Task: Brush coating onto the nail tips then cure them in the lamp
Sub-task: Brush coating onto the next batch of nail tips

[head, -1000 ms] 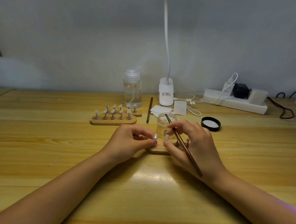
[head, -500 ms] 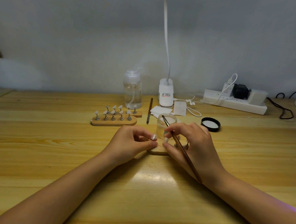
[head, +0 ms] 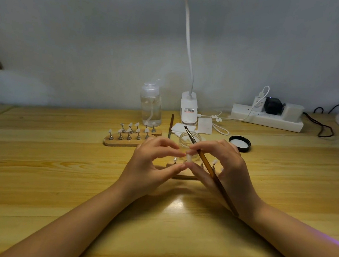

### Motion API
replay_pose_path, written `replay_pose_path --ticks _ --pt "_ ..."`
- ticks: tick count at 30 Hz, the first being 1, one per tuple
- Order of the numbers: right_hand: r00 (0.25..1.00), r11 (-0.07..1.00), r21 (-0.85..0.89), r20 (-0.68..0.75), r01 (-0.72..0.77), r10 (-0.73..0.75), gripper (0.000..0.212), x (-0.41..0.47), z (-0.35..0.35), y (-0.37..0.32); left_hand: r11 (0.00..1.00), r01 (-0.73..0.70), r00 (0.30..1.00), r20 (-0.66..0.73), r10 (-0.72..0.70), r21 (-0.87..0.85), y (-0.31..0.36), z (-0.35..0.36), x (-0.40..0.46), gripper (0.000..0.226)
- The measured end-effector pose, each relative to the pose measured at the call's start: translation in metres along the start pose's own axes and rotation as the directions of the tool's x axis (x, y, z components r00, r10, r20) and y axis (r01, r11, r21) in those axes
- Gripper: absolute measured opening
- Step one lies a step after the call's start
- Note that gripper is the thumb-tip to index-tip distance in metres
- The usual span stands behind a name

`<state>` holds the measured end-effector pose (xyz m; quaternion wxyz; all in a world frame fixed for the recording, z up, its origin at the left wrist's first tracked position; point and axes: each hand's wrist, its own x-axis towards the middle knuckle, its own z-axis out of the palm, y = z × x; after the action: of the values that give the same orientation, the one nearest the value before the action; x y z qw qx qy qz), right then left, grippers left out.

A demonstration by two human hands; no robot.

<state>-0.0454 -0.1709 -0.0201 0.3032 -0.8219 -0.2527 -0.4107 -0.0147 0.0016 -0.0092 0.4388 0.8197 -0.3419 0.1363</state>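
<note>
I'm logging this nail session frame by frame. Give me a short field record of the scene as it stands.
left hand: pinches nail tip
right hand: holds brush, also touches the tip
jar: open, behind the hands
lid: off, right of jar
near stand: under the hands
far stand: tips upright, untouched
curing lamp: not identifiable

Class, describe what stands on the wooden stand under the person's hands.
On the wooden stand a few small pegs with nail tips show at its right. The left hand and right hand cover the rest, so no count is possible.
</note>
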Motion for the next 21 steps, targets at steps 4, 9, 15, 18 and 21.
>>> replay_pose_path --ticks 4,9,15,18,21 --pt "1.0 1.0 0.005 -0.001 0.028 -0.028 0.029 0.0004 -0.0009 -0.0003 0.994 -0.106 0.994 -0.027 0.106 0.011 0.0014 0.0008 -0.0006 0.026" --pt "0.999 0.999 0.027 0.0 0.038 -0.038 0.031 -0.0005 -0.0019 -0.0016 0.992 -0.122 0.991 -0.047 0.123 0.035 -0.0001 0.0006 -0.0025 0.024" --pt "0.999 0.998 0.044 -0.001 0.049 -0.049 0.033 0.0007 -0.003 -0.0028 0.988 -0.15 0.987 -0.056 0.152 0.035 0.001 0.0011 -0.0026 0.022" --pt "0.999 0.998 0.063 -0.006 0.032 -0.032 0.034 0.0011 -0.0037 -0.0052 0.991 -0.136 0.986 -0.095 0.135 -0.008 0.0027 -0.0002 -0.0037 0.02" --pt "0.999 0.989 0.144 -0.028 -0.035 0.04 0.032 0.0032 -0.0057 -0.008 0.992 -0.099 0.985 -0.147 0.088 -0.072 0.0042 -0.0014 -0.0022 0.02"
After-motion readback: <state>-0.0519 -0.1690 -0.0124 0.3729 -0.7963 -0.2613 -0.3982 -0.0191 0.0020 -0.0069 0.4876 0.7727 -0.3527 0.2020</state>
